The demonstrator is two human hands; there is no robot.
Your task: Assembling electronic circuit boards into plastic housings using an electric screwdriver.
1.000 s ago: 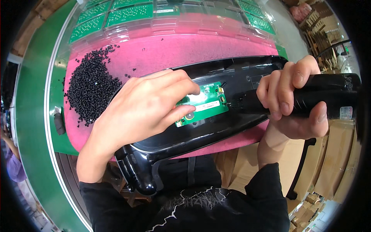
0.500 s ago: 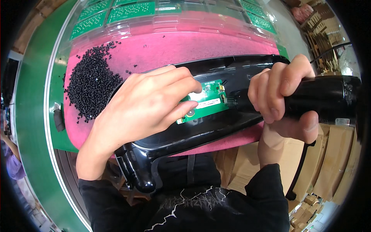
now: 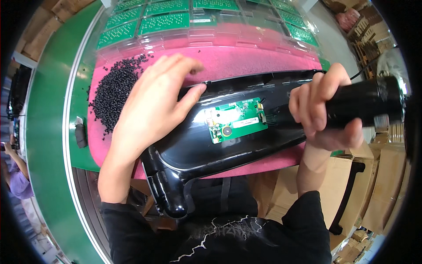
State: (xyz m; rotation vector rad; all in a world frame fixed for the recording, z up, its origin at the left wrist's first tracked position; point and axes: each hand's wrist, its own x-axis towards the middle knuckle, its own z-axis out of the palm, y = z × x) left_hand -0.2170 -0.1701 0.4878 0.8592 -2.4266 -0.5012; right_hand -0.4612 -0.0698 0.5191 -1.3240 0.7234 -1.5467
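Note:
A long glossy black plastic housing [image 3: 193, 149] lies across a pink mat [image 3: 246, 61], its open side up. A small green circuit board [image 3: 235, 119] sits inside it. My left hand [image 3: 151, 105] hovers flat and open over the housing's left part, fingers spread, thumb near the housing's upper rim. My right hand [image 3: 323, 108] grips a thick black cylindrical power tool [image 3: 365, 103], whose tip points at the right end of the circuit board.
A heap of small black pellets [image 3: 112, 90] lies on the mat's left part. Clear trays holding several green circuit boards [image 3: 165, 22] line the far side. A green conveyor belt [image 3: 44, 114] curves on the left. Cardboard boxes [image 3: 378, 185] stand at lower right.
My left hand has lifted off the circuit board and moved left, uncovering it. My right hand and the tool stay at the board's right end.

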